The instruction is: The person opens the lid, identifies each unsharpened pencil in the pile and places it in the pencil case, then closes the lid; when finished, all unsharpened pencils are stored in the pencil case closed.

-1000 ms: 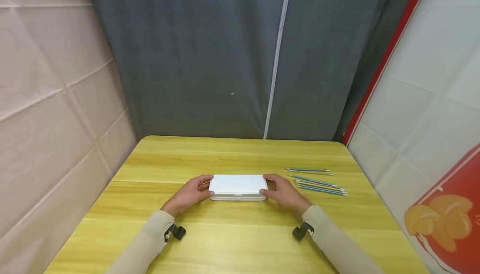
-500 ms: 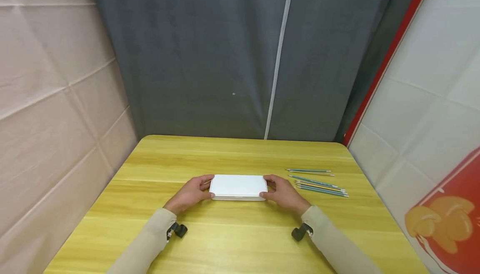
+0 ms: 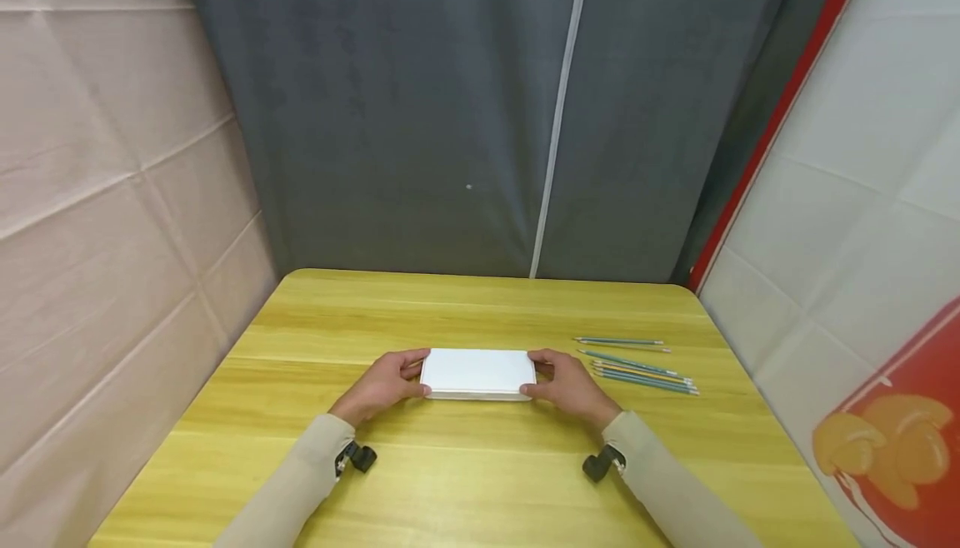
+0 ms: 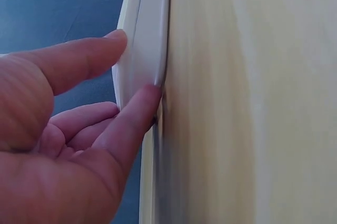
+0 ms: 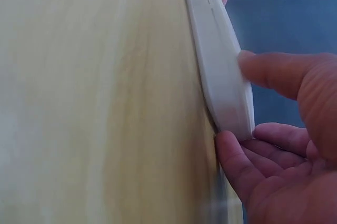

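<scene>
A white, flat, oblong pencil case (image 3: 478, 371) lies on the wooden table, its lid down. At its left end, my left hand (image 3: 386, 386) holds it with the thumb at the front corner and fingers at the back. My right hand (image 3: 572, 386) grips the right end the same way. In the left wrist view, one fingertip of the left hand (image 4: 79, 129) touches the lid edge and another is low against the case side (image 4: 150, 34). The right wrist view has the right hand (image 5: 284, 129) around the case's rounded end (image 5: 226, 77).
Several pencils (image 3: 641, 373), mostly green with some yellow, lie right of the right hand. Two more pencils (image 3: 618, 341) are just behind them. The table (image 3: 480, 473) ends at a dark grey curtain (image 3: 390, 156); pale cloth walls flank it.
The lid's front edge has come down, so the front face and its clasp show less now. Both hands stay at the case's ends, almost unmoved. The pencils lie as before.
</scene>
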The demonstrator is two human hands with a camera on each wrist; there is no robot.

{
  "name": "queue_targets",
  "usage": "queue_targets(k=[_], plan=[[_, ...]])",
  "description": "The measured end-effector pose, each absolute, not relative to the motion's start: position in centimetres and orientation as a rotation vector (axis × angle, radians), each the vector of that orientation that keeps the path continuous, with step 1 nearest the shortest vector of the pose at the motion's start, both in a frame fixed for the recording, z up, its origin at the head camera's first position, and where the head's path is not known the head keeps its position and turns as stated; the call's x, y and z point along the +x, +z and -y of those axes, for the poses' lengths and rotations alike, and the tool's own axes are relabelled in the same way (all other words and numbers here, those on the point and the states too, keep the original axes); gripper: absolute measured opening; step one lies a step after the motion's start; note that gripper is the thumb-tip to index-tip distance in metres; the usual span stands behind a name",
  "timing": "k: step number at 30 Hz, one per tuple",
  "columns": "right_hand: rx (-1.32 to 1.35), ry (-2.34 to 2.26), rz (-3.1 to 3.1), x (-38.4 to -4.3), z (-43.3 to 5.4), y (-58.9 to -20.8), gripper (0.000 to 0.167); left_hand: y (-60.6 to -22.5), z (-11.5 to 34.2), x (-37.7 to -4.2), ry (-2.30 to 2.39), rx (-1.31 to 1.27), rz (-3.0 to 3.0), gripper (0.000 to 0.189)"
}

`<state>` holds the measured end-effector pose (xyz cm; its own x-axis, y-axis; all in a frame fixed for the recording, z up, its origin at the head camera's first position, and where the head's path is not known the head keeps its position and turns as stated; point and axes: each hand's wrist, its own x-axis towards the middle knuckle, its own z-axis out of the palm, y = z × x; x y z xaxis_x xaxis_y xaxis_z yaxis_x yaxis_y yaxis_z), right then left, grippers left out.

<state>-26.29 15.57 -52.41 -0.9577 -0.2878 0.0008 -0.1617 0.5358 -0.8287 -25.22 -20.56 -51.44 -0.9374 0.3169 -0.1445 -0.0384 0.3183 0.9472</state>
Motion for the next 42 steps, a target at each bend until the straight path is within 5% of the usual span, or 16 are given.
queue_targets(k=[42], plan=[[-0.397, -1.387, -2.643, -25.2, -14.9, -52.1, 0.071, -51.7, 21.4, -24.4, 1.579, 0.269, -2.34, 0.078]])
